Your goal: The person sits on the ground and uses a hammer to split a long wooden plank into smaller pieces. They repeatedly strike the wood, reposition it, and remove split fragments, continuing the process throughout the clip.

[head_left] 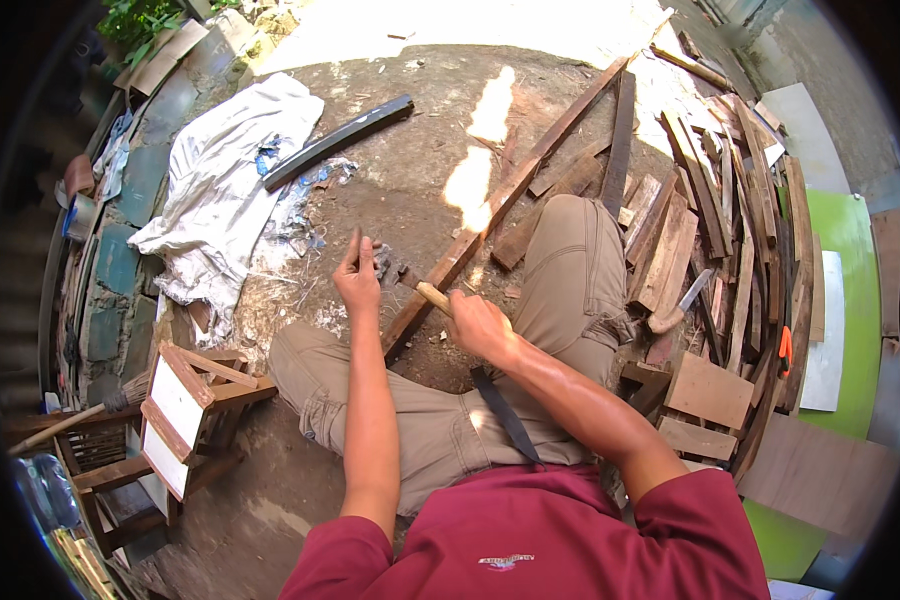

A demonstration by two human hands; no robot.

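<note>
My right hand [482, 325] is closed round the pale wooden handle [433, 296] of a tool. Its dark metal end points toward my left hand, but its exact kind is unclear. My left hand [358, 278] is raised beside that end, fingers drawn together. A thin brown piece [357, 243] sticks up at the fingertips; whether it is held or is a finger I cannot tell. Between my bent legs a long brown wooden beam [460, 250] runs from near my lap to the far right, passing under the tool. A dark flat strap [505, 415] lies over my lap.
A handsaw [682, 302] rests on the stacked wood strips [670, 245] at right, near an orange-handled tool [785, 350]. At left are a white cloth [230, 180], a dark bar [338, 143] and a small wooden stool-like frame [175, 420]. Plywood pieces [710, 390] lie near my right elbow.
</note>
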